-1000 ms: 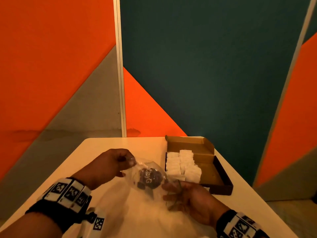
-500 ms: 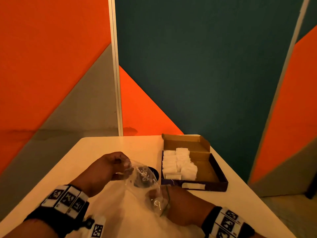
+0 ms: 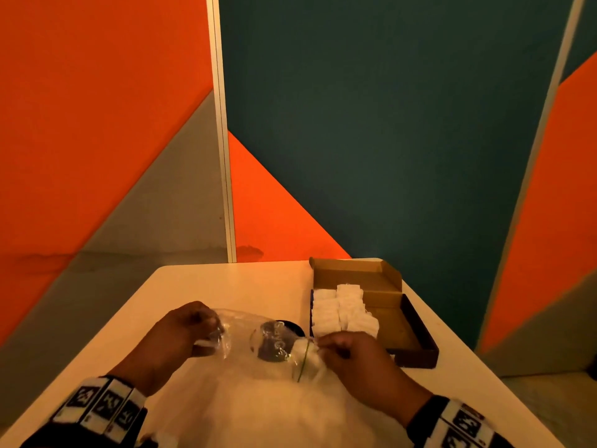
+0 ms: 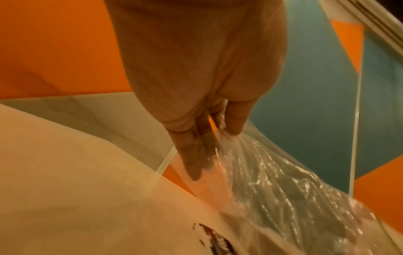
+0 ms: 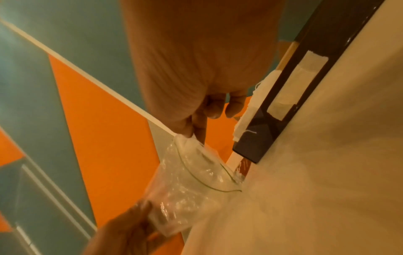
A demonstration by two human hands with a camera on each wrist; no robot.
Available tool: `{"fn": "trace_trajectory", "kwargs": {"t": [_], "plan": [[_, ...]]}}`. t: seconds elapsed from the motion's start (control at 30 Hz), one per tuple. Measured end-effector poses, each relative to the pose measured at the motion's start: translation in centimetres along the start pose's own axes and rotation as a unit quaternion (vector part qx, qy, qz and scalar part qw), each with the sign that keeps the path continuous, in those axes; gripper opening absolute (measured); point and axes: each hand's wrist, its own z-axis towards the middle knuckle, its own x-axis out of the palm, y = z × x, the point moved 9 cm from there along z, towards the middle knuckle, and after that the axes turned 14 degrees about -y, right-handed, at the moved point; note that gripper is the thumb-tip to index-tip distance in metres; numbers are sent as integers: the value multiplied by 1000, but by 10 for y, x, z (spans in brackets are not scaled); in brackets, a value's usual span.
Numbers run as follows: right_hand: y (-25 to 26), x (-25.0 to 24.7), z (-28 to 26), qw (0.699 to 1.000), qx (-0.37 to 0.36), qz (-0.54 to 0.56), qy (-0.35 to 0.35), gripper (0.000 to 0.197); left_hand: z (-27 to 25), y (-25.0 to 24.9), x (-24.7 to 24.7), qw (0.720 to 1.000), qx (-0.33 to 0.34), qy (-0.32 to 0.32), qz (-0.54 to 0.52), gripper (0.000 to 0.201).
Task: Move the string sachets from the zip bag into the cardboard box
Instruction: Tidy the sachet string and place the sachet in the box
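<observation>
The clear zip bag (image 3: 239, 329) is stretched low over the table between my two hands. My left hand (image 3: 210, 337) grips its crumpled left end, with fingers and thumb bunching the plastic (image 4: 218, 136). My right hand (image 3: 323, 349) pinches the right end by the green zip line (image 3: 303, 363), where something whitish shows inside the plastic (image 5: 188, 144). I cannot tell if it is a sachet. The open cardboard box (image 3: 416, 337) lies just right of my right hand, with several white sachets (image 3: 342, 308) stacked in its left half.
A dark round thing (image 3: 292, 328) lies on the cream table (image 3: 226, 286) behind the bag, partly seen through it. The box's dark front wall (image 5: 261, 141) carries a white label. Orange, grey and teal wall panels stand beyond the table's far edge.
My right hand has turned over from palm-up under the bag and now pinches the bag's zip end. The bag has come down lower and is pulled out between both hands.
</observation>
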Motion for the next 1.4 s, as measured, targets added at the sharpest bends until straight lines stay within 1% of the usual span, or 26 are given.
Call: {"fn": "trace_trajectory", "kwargs": {"t": [0.07, 0.13, 0.23, 0.27, 0.33, 0.37, 0.4, 0.43, 0.47, 0.5, 0.53, 0.57, 0.6, 0.63, 0.7, 0.73, 0.77, 0.8, 0.87, 0.93, 0.97, 1.03, 1.1, 1.23, 1.3, 1.4], "plan": [[-4, -15, 4, 999, 36, 35, -19, 18, 5, 11, -11, 998, -22, -34, 42, 9], [-6, -28, 6, 993, 77, 79, -35, 14, 10, 22, -21, 993, -52, -65, 89, 10], [-2, -42, 4, 986, 105, 123, -48, 11, 13, 33, -29, 981, -89, -90, 146, 10], [0, -44, 4, 983, 111, 135, -51, 10, 13, 37, -30, 977, -98, -96, 162, 13], [4, -47, 1, 980, 123, 148, -51, 6, 13, 39, -34, 969, -95, -121, 193, 29], [6, -48, 0, 980, 123, 149, -51, 6, 14, 35, -36, 961, -66, -140, 229, 39], [7, -48, -1, 980, 122, 150, -51, 6, 13, 28, -37, 947, -24, -160, 276, 49], [10, -49, -2, 980, 118, 150, -51, 6, 9, 16, -36, 928, 23, -186, 322, 57], [11, -49, -3, 981, 112, 150, -51, 6, 2, 2, -32, 909, 72, -214, 351, 60], [14, -49, -4, 982, 106, 148, -51, 5, -8, -13, -25, 896, 116, -234, 359, 58], [15, -49, -5, 983, 99, 148, -52, 5, -19, -31, -14, 891, 159, -240, 350, 52], [17, -47, -6, 983, 93, 147, -51, 4, -30, -45, 0, 894, 198, -225, 334, 44], [18, -45, -7, 984, 88, 145, -49, 3, -40, -57, 18, 907, 223, -185, 306, 36], [20, -43, -8, 984, 88, 146, -45, 3, -49, -63, 38, 930, 222, -128, 265, 29], [24, -37, -11, 984, 87, 149, -37, 3, -64, -65, 77, 975, 158, -8, 156, 21], [25, -34, -12, 984, 87, 149, -33, 4, -70, -64, 93, 985, 131, 41, 106, 18], [27, -32, -14, 984, 87, 152, -28, 4, -73, -64, 105, 987, 125, 70, 78, 14], [27, -31, -15, 984, 84, 155, -23, 4, -74, -63, 112, 985, 127, 83, 76, 10], [29, -29, -17, 984, 78, 162, -9, 6, -73, -59, 116, 985, 125, 85, 88, 3], [30, -30, -20, 985, 73, 158, 6, 9, -72, -60, 117, 983, 131, 73, 105, 6], [31, -30, -21, 986, 69, 153, 10, 10, -73, -61, 117, 980, 143, 69, 116, 8], [34, -31, -22, 990, 49, 130, 8, 5, -76, -68, 117, 972, 175, 66, 142, 10], [35, -34, -20, 996, 26, 88, -11, 13, -77, -70, 117, 964, 197, 69, 163, 8], [38, -39, -18, 999, 1, 38, -21, 9, -76, -73, 115, 959, 202, 86, 181, 8], [40, -45, -17, 1000, -16, 1, -19, 11, -71, -74, 108, 954, 210, 76, 201, 11], [40, -50, -18, 994, -41, -97, -9, 18, -60, -75, 92, 951, 208, 53, 225, 12]]}}
